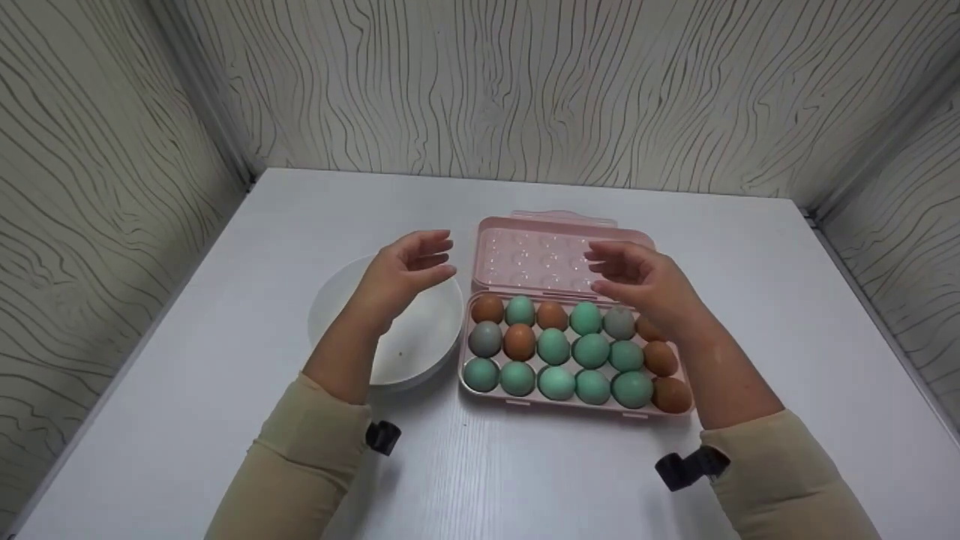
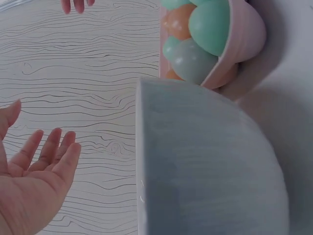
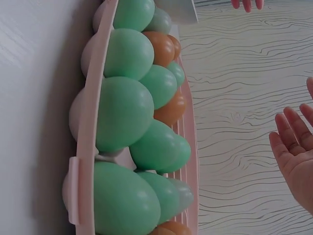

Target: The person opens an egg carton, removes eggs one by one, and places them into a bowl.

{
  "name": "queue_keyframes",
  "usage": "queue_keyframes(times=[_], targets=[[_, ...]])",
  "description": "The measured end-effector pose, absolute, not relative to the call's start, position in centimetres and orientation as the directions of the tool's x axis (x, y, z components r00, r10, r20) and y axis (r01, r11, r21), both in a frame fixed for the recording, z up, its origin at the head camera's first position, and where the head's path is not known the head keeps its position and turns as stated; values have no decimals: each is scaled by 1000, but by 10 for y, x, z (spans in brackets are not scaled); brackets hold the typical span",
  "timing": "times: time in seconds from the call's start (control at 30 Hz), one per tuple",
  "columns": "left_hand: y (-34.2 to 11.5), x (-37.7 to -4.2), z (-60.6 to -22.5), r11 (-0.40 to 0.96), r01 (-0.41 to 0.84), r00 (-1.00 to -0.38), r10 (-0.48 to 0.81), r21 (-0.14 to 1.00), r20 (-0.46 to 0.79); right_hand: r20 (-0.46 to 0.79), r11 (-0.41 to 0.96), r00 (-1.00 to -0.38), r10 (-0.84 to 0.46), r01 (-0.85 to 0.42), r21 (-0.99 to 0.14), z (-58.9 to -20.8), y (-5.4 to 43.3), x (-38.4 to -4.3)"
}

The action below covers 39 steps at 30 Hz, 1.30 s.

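My left hand is held above a white bowl, fingers relaxed and holding nothing. To the right of the bowl lies a pink egg carton, its base filled with rows of green eggs, brown eggs and a few greyish ones. The carton's lid is folded back behind the base. Over the right side of the carton hovers my right hand, also holding nothing, its palm facing left. It hides part of the lid and overlaps the back right brown egg.
Bowl and carton stand side by side on a white table. Patterned panels enclose it at the back and both sides. A small brown speck shows inside the bowl. Black mounts sit at both wrists.
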<state>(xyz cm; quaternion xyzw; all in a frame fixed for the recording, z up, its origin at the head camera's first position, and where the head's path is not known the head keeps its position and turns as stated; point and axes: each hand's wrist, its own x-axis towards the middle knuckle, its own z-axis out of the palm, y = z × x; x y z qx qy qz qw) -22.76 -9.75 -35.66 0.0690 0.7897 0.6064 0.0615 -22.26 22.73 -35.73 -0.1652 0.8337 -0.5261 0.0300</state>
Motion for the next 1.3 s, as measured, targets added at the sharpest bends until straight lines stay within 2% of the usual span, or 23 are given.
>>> queue_keyframes(times=[0.47, 0.63, 1.07, 1.3], targets=[[-104, -208, -372, 256, 61, -965, 262, 965, -9, 113, 282, -895, -432, -253, -926, -388, 192, -205], [-105, -205, -376, 252, 70, -959, 282, 965, -4, 72, 290, -886, -458, -225, -930, -400, 177, -197], [-108, -201, -385, 231, 95, -949, 314, 968, 18, 49, 313, -841, -538, -253, -915, -400, 146, -180], [-108, -200, -389, 219, 88, -946, 323, 972, 13, 44, 391, -819, -573, -320, -863, -435, 141, -193]])
